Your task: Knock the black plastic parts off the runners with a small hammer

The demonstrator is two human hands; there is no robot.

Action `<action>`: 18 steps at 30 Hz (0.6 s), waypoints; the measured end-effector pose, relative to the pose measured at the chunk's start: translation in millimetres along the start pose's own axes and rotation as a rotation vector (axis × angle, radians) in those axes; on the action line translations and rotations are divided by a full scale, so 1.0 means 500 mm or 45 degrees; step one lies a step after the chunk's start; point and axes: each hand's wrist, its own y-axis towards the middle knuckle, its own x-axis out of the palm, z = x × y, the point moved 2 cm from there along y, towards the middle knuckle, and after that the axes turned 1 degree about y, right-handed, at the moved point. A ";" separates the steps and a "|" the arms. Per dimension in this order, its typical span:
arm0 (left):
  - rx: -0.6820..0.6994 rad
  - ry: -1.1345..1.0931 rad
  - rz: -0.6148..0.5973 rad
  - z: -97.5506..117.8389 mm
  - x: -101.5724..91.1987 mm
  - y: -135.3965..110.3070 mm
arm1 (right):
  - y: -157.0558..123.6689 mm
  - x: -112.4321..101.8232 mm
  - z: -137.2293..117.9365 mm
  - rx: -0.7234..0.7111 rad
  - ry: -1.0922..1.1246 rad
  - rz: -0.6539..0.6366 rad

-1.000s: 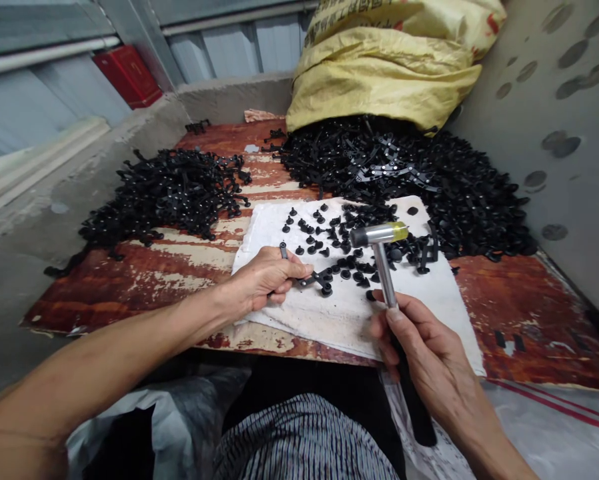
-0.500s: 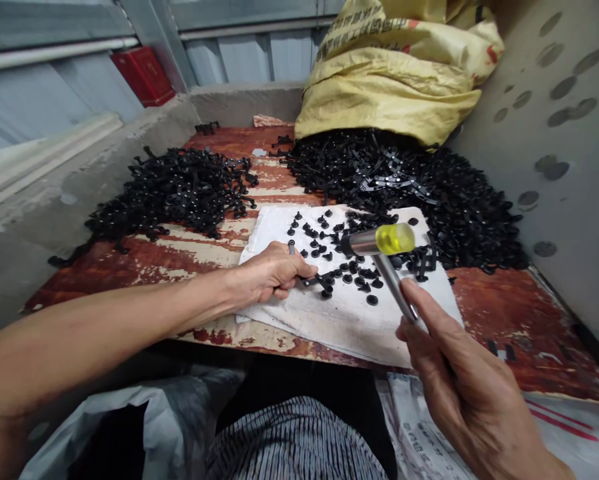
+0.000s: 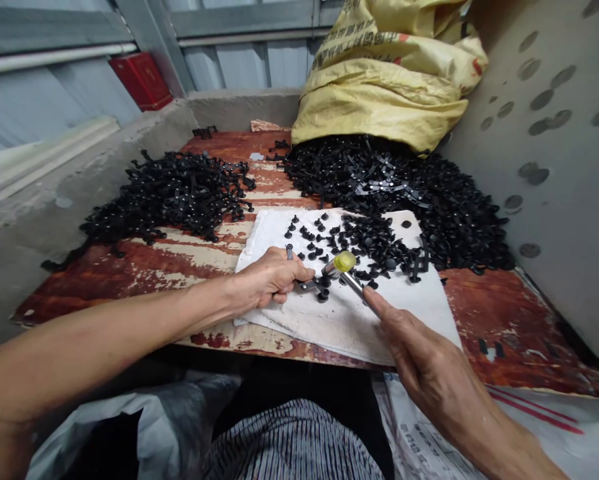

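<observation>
My left hand (image 3: 271, 277) is closed in a pinch on a small black plastic part (image 3: 313, 287) that lies on a white cloth (image 3: 349, 317). My right hand (image 3: 419, 360) grips the handle of a small metal hammer (image 3: 340, 266) with a yellow face. The hammer head is down on the black part, right beside my left fingertips. Several loose black caps (image 3: 359, 243) are scattered over the cloth just beyond.
A worn red board (image 3: 504, 313) carries the cloth. One heap of black parts (image 3: 174, 193) lies at the left, a larger heap (image 3: 429, 200) spills from a yellow sack (image 3: 389, 73) at the back right. A grey wall rises at the right. A red box (image 3: 142, 80) stands far left.
The hammer was raised above the cloth and has swung down onto the black part. My left hand has stayed in place holding the part.
</observation>
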 end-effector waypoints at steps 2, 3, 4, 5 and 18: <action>-0.013 -0.006 0.000 -0.002 0.000 0.001 | 0.001 -0.001 0.000 0.026 0.030 0.041; -0.022 -0.011 -0.010 -0.003 0.001 0.001 | 0.002 -0.004 -0.002 0.043 0.045 0.106; -0.028 -0.019 -0.024 -0.004 0.001 0.001 | 0.004 -0.007 -0.005 0.047 0.058 0.176; -0.027 -0.029 -0.039 -0.005 0.002 0.000 | 0.005 -0.009 -0.007 0.042 0.061 0.215; 0.024 0.070 -0.089 -0.008 -0.007 0.002 | -0.002 0.021 0.018 0.144 0.088 -0.058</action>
